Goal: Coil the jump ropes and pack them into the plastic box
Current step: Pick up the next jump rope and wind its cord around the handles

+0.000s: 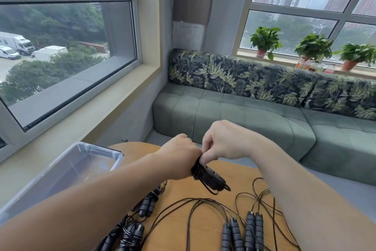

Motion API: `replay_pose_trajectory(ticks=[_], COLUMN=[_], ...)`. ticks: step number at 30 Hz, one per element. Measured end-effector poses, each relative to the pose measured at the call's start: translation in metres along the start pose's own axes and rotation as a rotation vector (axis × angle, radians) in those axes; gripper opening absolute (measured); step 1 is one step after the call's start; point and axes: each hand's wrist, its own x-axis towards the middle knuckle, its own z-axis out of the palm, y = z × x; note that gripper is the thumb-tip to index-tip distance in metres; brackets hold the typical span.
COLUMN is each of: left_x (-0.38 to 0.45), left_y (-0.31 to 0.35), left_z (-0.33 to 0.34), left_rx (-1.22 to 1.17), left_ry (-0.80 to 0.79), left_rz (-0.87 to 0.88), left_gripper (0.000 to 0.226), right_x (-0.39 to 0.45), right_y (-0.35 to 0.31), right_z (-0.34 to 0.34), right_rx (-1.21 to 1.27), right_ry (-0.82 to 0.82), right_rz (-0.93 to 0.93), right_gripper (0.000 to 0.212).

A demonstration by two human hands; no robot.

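The round wooden worktop (203,195) fills the lower frame, its near edge cut off. At ten o'clock the clear plastic box (67,169) stands open with nothing visible inside, probably parked close so each finished bundle drops straight in. Loose jump ropes (240,228) sprawl at six o'clock, cords tangled, handles paired; two wrapped bundles (130,236) lie at seven o'clock, partly out of view. At centre, lifted above the wood, the left hand (181,159) grips the handles of a coiled rope (209,177), likely to keep the turns taut. The right hand (221,141) pinches the cord at the top, seemingly tucking the end. Fingertips and cord end are hidden behind knuckles.
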Motion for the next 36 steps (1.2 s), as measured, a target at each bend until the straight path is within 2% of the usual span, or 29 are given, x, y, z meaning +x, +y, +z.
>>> replay_pose_trajectory(ticks=[2, 4, 6, 9, 10, 13, 17, 19, 22, 24, 26, 28, 33, 36], left_x=[-0.006, -0.01, -0.011, -0.008, -0.006, -0.005, -0.004, -0.004, -0.003, 0.0, 0.005, 0.01, 0.014, 0.01], left_y=[0.001, 0.0, -0.003, -0.008, -0.011, -0.015, -0.018, -0.023, -0.028, -0.025, -0.02, -0.015, -0.014, -0.016], left_z=[-0.007, -0.017, -0.023, -0.026, -0.024, -0.017, -0.011, -0.009, -0.008, -0.01, -0.011, -0.01, -0.002, 0.003], left_rx=[-0.32, -0.666, -0.837, -0.983, -1.008, -1.008, -0.991, -0.951, -0.813, -0.631, -0.413, -0.291, -0.203, -0.18], left_ry=[-0.044, -0.077, -0.078, -0.008, 0.031, 0.135, 0.231, 0.222, 0.128, 0.092, 0.112, 0.144, 0.126, 0.071], left_rz=[-0.059, -0.132, -0.153, -0.227, -0.261, -0.355, -0.416, -0.43, -0.469, -0.487, -0.503, -0.505, -0.439, -0.394], left_gripper=[0.024, 0.035, 0.041, 0.04, 0.038, 0.039, 0.051, 0.041, 0.039, 0.042, 0.044, 0.045, 0.047, 0.045], right_x=[0.003, 0.005, 0.008, 0.014, 0.015, 0.018, 0.013, 0.01, 0.009, 0.012, 0.015, 0.014, 0.004, 0.0], right_y=[0.018, 0.037, 0.051, 0.064, 0.066, 0.066, 0.052, 0.045, 0.037, 0.031, 0.026, 0.019, 0.006, -0.001], right_z=[-0.003, 0.003, 0.015, 0.036, 0.042, 0.06, 0.076, 0.081, 0.084, 0.086, 0.088, 0.086, 0.059, 0.036], right_rx=[0.242, 0.518, 0.772, 1.05, 1.114, 1.243, 1.293, 1.225, 0.846, 0.558, 0.362, 0.186, -0.123, -0.248], right_ry=[-0.023, 0.028, 0.086, 0.136, 0.149, 0.203, 0.23, 0.232, 0.233, 0.204, 0.18, 0.175, 0.206, 0.208], right_rz=[0.025, 0.06, 0.091, 0.073, 0.062, 0.102, 0.151, 0.194, 0.214, 0.227, 0.257, 0.282, 0.212, 0.13], right_gripper=[0.02, 0.02, 0.014, 0.002, 0.003, 0.03, 0.026, 0.029, 0.027, 0.029, 0.03, 0.023, 0.01, 0.013])
